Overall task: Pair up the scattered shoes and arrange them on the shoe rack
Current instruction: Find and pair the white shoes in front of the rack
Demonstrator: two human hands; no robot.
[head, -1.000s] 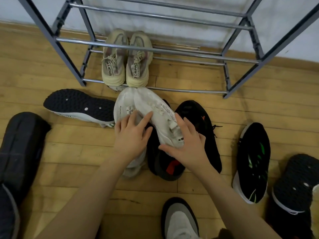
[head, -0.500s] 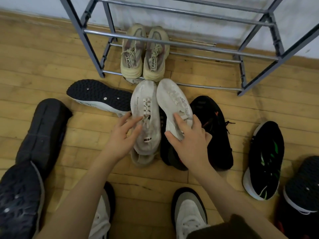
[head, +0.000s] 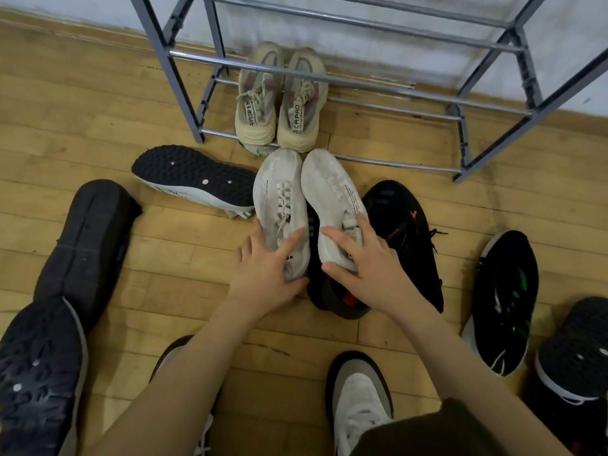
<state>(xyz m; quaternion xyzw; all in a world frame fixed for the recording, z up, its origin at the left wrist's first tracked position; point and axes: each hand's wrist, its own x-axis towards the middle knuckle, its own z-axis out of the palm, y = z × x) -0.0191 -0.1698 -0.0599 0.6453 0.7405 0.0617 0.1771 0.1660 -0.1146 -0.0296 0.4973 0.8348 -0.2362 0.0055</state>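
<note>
head view: two hands gripping a pair of white shoes before the shoe rack

head view, looking down on a wooden floor; left hand curled about the heel end of the left white shoe, thumb laid over the laces, fingers wrapped round its outer side, the grip closed on the shoe; right hand likewise closed on the heel end of the right white shoe, thumb beneath the heel, fingers spread over the top; both white shoes side by side, toes pointing toward the shoe rack and just short of its lowest front bar; right white shoe overlapping a black shoe with red marks; whether the white shoes are lifted or resting cannot be told; beige pair standing together on the lowest level of the rack, heels toward the camera, printed tabs visible; black-soled shoe with white edge lying on its side, just left of the white pair; two dark shoes sole-up at the far left, one overlapping the other; black shoe with green marks to the right, well apart from the hands; another dark shoe, sole-up, at the right edge; white and grey shoe worn on the person's foot at the bottom, between the forearms
</note>
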